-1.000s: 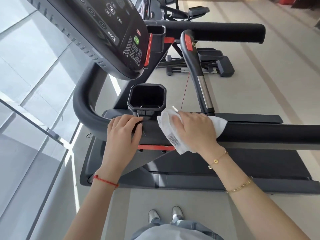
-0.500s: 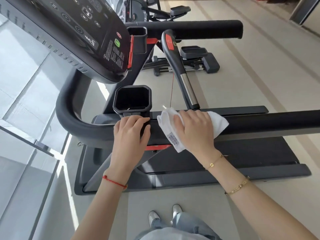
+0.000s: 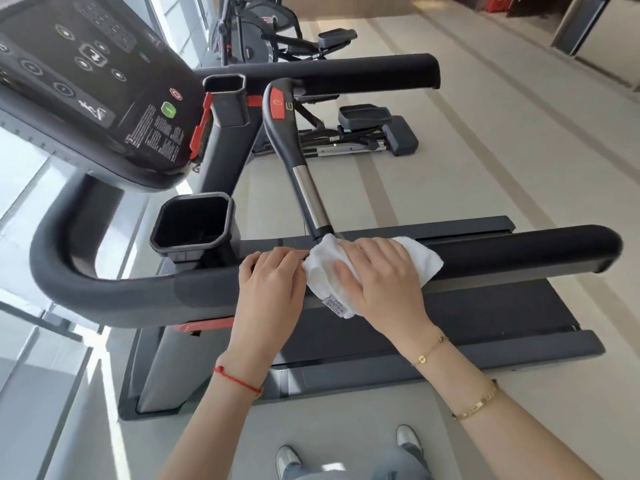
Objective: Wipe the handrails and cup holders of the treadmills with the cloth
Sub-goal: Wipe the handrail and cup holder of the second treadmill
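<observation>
The treadmill's near black handrail [image 3: 512,252] runs left to right across the middle of the view and curves round at the left. My right hand [image 3: 381,278] presses a white cloth [image 3: 427,263] flat onto the rail. My left hand [image 3: 272,289] grips the same rail just left of the cloth, touching its edge. A black square cup holder [image 3: 192,223] stands just beyond the rail, left of my hands. A second cup holder [image 3: 227,98] and the far handrail [image 3: 363,72] lie behind, beside the console [image 3: 90,84].
A pulse-grip bar [image 3: 294,157] with a red button rises from the rail right behind the cloth. The running deck [image 3: 485,313] lies below the rail. An elliptical machine [image 3: 363,133] stands beyond on the beige floor. A glass wall is at the left. My shoes [image 3: 346,452] are at the bottom.
Both hands have slid right along the near rail, away from the cup holder. My head has swung left, so the rail's right end now shows.
</observation>
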`<state>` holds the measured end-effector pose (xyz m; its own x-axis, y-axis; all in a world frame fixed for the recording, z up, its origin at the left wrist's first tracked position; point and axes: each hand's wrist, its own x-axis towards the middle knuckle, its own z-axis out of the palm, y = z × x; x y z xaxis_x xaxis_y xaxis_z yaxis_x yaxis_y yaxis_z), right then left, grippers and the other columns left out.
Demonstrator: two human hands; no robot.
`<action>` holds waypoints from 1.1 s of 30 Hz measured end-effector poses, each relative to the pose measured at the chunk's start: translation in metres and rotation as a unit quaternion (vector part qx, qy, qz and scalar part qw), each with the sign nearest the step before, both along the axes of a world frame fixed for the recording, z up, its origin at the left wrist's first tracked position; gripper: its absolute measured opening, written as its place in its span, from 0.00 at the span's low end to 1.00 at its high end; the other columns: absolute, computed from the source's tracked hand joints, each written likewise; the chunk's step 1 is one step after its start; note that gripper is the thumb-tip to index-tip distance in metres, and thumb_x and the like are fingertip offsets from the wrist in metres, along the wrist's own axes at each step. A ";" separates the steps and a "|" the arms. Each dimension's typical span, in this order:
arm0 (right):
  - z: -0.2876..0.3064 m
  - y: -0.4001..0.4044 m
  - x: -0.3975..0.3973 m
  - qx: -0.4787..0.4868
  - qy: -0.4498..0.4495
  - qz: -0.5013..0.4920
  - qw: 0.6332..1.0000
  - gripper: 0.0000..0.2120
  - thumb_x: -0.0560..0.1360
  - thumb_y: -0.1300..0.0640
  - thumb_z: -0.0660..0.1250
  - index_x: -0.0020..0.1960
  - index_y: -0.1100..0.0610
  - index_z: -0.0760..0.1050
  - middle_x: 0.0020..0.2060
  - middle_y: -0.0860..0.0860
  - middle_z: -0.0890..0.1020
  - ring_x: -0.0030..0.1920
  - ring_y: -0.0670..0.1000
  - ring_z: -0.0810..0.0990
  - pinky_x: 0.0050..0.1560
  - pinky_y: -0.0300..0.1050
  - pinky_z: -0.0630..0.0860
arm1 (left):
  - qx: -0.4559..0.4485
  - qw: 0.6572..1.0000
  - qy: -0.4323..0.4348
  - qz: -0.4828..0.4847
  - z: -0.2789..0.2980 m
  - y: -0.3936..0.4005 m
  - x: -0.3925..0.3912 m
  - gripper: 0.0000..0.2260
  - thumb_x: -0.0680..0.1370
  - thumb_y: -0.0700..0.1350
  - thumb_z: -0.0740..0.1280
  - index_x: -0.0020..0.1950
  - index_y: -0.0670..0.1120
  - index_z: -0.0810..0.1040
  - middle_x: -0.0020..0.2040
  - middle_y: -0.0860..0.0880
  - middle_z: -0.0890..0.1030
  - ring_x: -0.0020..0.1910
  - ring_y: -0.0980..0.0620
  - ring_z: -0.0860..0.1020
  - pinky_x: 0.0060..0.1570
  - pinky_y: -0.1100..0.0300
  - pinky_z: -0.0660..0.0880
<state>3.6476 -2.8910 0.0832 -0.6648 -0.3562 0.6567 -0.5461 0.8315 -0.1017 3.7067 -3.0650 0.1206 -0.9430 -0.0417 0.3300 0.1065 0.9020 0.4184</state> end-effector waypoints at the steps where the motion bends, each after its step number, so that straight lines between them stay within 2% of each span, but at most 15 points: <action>1: 0.000 0.014 -0.003 -0.003 0.000 -0.003 1.000 0.15 0.81 0.47 0.58 0.54 0.56 0.78 0.39 0.50 0.77 0.41 0.54 0.75 0.47 0.50 0.72 | 0.003 1.000 0.001 0.000 0.000 0.013 -0.004 0.10 0.81 0.40 0.60 0.56 0.47 0.80 0.52 0.53 0.81 0.53 0.51 0.77 0.65 0.49 0.65; 8: 0.007 0.136 -0.030 0.004 -0.011 -0.021 1.000 0.16 0.81 0.49 0.57 0.52 0.57 0.79 0.38 0.50 0.79 0.41 0.55 0.76 0.47 0.50 0.72 | 0.018 1.000 0.012 -0.002 -0.001 0.120 -0.035 0.11 0.82 0.45 0.61 0.60 0.51 0.80 0.53 0.56 0.81 0.52 0.54 0.77 0.64 0.53 0.64; 13: 0.010 0.209 -0.047 -0.010 -0.009 -0.033 0.999 0.14 0.80 0.50 0.58 0.50 0.56 0.79 0.37 0.50 0.78 0.39 0.55 0.75 0.47 0.49 0.71 | 0.001 1.000 0.024 0.017 -0.005 0.186 -0.053 0.10 0.81 0.46 0.62 0.59 0.50 0.80 0.50 0.56 0.81 0.50 0.52 0.78 0.61 0.54 0.64; 18: 0.003 0.255 -0.051 -0.017 -0.013 -0.008 1.000 0.15 0.80 0.47 0.59 0.57 0.55 0.78 0.47 0.49 0.79 0.49 0.54 0.76 0.57 0.47 0.69 | 0.000 0.999 0.023 0.033 -0.007 0.246 -0.062 0.09 0.81 0.45 0.63 0.58 0.50 0.81 0.50 0.55 0.82 0.50 0.51 0.78 0.60 0.54 0.62; 24: 0.012 0.306 -0.069 -0.015 -0.040 -0.022 0.999 0.16 0.77 0.41 0.61 0.51 0.51 0.79 0.40 0.47 0.80 0.42 0.52 0.76 0.50 0.46 0.71 | -0.019 0.998 0.009 0.053 -0.007 0.287 -0.067 0.11 0.82 0.48 0.60 0.59 0.50 0.80 0.51 0.54 0.82 0.53 0.51 0.77 0.62 0.52 0.62; 28: 0.023 0.322 -0.080 -0.060 -0.139 -0.017 0.988 0.16 0.74 0.36 0.61 0.46 0.47 0.79 0.37 0.43 0.80 0.41 0.49 0.76 0.46 0.47 0.73 | -0.023 0.998 0.000 0.051 -0.005 0.301 -0.069 0.12 0.82 0.50 0.60 0.60 0.49 0.79 0.53 0.53 0.82 0.55 0.50 0.77 0.64 0.51 0.61; 30: 0.020 0.328 -0.079 -0.086 -0.157 -0.016 0.984 0.17 0.74 0.36 0.60 0.49 0.46 0.78 0.40 0.43 0.79 0.43 0.49 0.75 0.47 0.46 0.73 | -0.027 0.999 -0.003 0.044 -0.006 0.306 -0.069 0.12 0.82 0.51 0.60 0.61 0.49 0.79 0.54 0.53 0.82 0.56 0.50 0.77 0.64 0.51 0.60; 33: 0.005 0.337 -0.063 -0.115 -0.155 -0.024 0.981 0.20 0.77 0.36 0.57 0.61 0.45 0.75 0.53 0.43 0.76 0.54 0.48 0.72 0.59 0.44 0.68 | -0.036 0.999 0.001 0.040 -0.006 0.310 -0.069 0.12 0.82 0.50 0.61 0.61 0.49 0.79 0.54 0.52 0.82 0.56 0.49 0.77 0.65 0.50 0.61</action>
<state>3.5844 -2.5540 0.0881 -0.8578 -0.1855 0.4793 -0.4193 0.7919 -0.4440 3.6381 -2.7546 0.1142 -0.9366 -0.0932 0.3377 0.0337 0.9356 0.3515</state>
